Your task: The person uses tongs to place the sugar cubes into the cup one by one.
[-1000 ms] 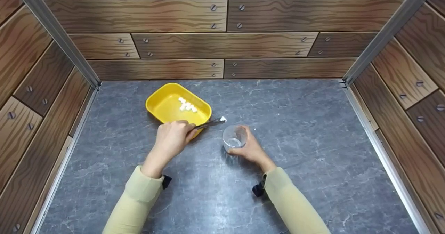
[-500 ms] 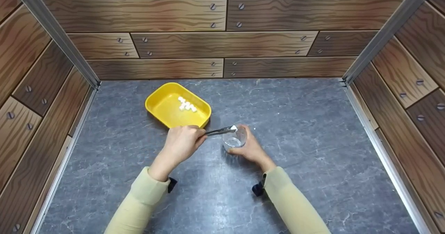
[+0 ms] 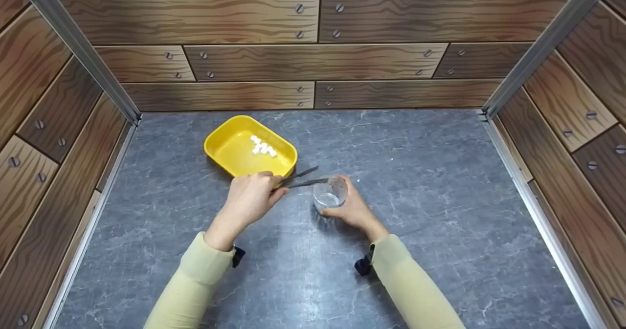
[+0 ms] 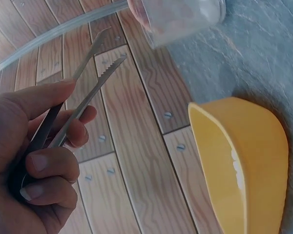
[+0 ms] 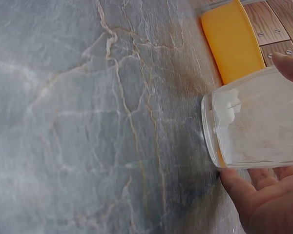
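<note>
My left hand [image 3: 250, 198] holds a pair of dark metal tongs [image 4: 96, 88] with toothed arms. The tongs' arms are spread apart with nothing between them; one tip overlaps the rim of a clear glass [image 3: 326, 192] in the head view, and the other points past it. Fingers and thumb of my right hand [image 3: 359, 214] grip the glass round its side, upright on the table. Through its wall, the right wrist view shows white pieces [image 5: 228, 109] at the bottom. Left of the glass stands a yellow tub [image 3: 222, 155] containing several small white cubes [image 3: 264, 149].
The grey marbled tabletop [image 3: 430, 182] has wood-patterned panels [image 3: 254, 65] at the back and both sides. Metal rails [image 3: 528, 192] run along its side edges. A tiny white speck [image 3: 358, 180] lies just right of the glass.
My left hand moved right and towards me, bringing the tongs with a white cube over the glass. The tongs then spread and the cube left their tips. The right hand and glass stayed put.
</note>
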A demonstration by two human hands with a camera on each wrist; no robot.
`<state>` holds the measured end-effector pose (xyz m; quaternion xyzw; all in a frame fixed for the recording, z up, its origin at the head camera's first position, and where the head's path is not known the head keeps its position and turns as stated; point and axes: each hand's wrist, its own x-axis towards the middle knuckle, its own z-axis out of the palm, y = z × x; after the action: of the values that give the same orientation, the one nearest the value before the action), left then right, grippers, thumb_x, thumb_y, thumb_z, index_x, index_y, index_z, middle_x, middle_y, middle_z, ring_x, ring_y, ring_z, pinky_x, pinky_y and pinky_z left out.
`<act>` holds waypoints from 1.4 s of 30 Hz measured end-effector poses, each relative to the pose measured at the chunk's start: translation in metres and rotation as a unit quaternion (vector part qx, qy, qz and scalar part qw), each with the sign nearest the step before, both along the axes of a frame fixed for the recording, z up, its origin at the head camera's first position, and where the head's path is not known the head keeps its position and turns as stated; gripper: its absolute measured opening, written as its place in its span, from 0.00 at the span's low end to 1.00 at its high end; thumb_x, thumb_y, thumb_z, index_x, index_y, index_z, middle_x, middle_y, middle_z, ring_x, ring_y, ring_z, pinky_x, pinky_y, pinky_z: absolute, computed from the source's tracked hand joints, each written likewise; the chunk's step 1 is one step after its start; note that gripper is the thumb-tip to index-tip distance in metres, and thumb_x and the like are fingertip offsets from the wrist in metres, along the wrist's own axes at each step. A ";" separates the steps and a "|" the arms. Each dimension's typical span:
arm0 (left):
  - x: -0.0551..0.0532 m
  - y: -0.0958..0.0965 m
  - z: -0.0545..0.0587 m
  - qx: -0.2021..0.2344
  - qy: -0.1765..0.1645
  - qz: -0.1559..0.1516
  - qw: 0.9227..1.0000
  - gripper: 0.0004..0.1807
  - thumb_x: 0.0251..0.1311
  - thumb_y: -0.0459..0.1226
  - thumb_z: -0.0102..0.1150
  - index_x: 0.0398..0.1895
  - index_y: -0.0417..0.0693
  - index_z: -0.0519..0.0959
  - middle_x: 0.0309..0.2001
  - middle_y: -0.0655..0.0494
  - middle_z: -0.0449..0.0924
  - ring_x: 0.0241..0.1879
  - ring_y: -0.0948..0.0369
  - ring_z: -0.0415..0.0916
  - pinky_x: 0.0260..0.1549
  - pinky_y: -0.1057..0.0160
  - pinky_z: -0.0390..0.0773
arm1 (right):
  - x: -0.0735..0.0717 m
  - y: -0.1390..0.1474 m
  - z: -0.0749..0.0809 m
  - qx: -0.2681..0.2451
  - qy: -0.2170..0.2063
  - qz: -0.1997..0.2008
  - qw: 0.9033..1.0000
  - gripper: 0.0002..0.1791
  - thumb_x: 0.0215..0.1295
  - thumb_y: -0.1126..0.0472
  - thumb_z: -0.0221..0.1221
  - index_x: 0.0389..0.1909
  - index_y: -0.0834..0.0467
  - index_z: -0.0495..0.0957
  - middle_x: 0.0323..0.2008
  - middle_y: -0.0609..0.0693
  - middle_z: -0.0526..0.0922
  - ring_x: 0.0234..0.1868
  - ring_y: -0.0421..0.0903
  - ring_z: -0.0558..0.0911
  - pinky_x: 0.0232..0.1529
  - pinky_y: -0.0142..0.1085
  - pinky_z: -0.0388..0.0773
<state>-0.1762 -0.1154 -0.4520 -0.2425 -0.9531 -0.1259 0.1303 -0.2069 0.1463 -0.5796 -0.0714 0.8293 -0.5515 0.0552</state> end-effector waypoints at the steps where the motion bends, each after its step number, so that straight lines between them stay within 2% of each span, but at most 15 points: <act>1: -0.001 -0.002 0.000 0.001 0.000 0.007 1.000 0.12 0.60 0.47 0.66 0.26 0.50 0.82 0.20 0.59 0.71 0.17 0.56 0.72 0.17 0.53 0.71 | 0.000 0.000 0.000 0.002 0.000 -0.001 1.000 0.54 0.35 0.64 0.80 0.67 0.59 0.61 0.61 0.60 0.72 0.63 0.56 0.71 0.65 0.50 0.61; 5: -0.008 -0.012 -0.001 0.008 -0.006 0.032 0.999 0.11 0.60 0.47 0.67 0.30 0.49 0.84 0.21 0.58 0.72 0.18 0.53 0.73 0.18 0.50 0.71 | 0.000 0.000 -0.001 0.001 0.001 -0.001 1.000 0.54 0.35 0.65 0.80 0.67 0.59 0.62 0.61 0.60 0.72 0.63 0.56 0.71 0.65 0.49 0.61; 13: -0.023 -0.035 -0.001 0.025 -0.029 0.084 0.996 0.12 0.62 0.47 0.65 0.28 0.48 0.83 0.22 0.55 0.74 0.21 0.50 0.75 0.19 0.48 0.72 | 0.001 0.000 0.000 -0.002 -0.001 -0.003 1.000 0.53 0.35 0.65 0.80 0.66 0.59 0.62 0.61 0.60 0.72 0.63 0.56 0.70 0.65 0.49 0.61; 23: -0.035 -0.056 -0.008 0.030 -0.072 0.140 0.987 0.14 0.64 0.47 0.62 0.32 0.46 0.84 0.26 0.51 0.80 0.19 0.50 0.74 0.21 0.47 0.72 | 0.000 -0.001 -0.001 -0.010 0.012 0.002 1.000 0.53 0.35 0.67 0.79 0.66 0.60 0.62 0.60 0.61 0.72 0.62 0.56 0.71 0.64 0.48 0.62; 30: -0.039 -0.066 -0.015 0.032 -0.079 0.165 0.983 0.15 0.64 0.46 0.62 0.27 0.44 0.81 0.24 0.49 0.78 0.19 0.48 0.74 0.20 0.46 0.71 | 0.000 0.000 -0.002 -0.008 0.011 -0.001 1.000 0.53 0.36 0.67 0.79 0.66 0.60 0.62 0.60 0.61 0.72 0.62 0.56 0.71 0.64 0.48 0.62; 42: -0.052 -0.079 -0.035 0.016 -0.110 0.198 0.974 0.14 0.61 0.42 0.60 0.23 0.42 0.76 0.23 0.45 0.77 0.20 0.46 0.74 0.22 0.43 0.72 | 0.000 0.000 -0.001 0.005 -0.001 -0.004 1.000 0.54 0.36 0.65 0.80 0.67 0.59 0.61 0.62 0.61 0.71 0.64 0.57 0.69 0.65 0.50 0.60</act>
<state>-0.2281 -0.1949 -0.4874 -0.0310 -0.9885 -0.1390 0.0507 -0.2070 0.1468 -0.5809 -0.0672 0.8324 -0.5473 0.0547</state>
